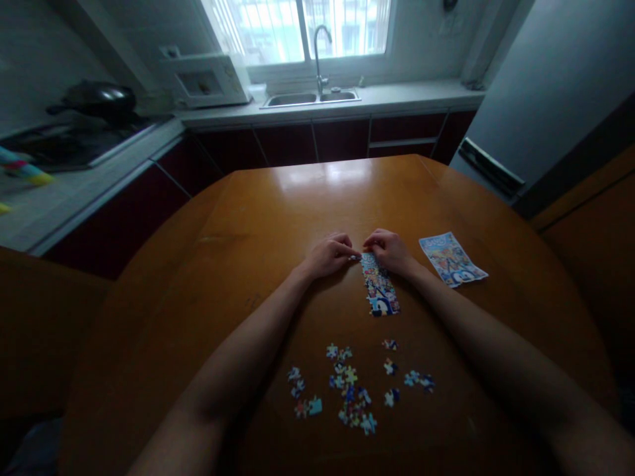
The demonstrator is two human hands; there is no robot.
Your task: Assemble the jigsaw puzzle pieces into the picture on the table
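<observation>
A partly joined jigsaw puzzle [380, 291] lies on the wooden table as a tall strip. My left hand [331, 255] is closed at its top left corner, with the fingertips on a small puzzle piece [354, 258] beside the strip's edge. At the top right of the strip rests my right hand [389, 251], fingers curled and touching the joined puzzle's upper edge. Whether a loose piece is under the right fingers is hidden. Nearer to me lie several loose puzzle pieces [350, 377] in a scattered group.
Right of my right hand lies a creased picture sheet [454, 259]. The round-ended wooden table [238, 218] fills the foreground. Beyond it are a counter with a sink [292, 100], a microwave [203, 80], a stove with a dark pan [99, 99], and a fridge [550, 86].
</observation>
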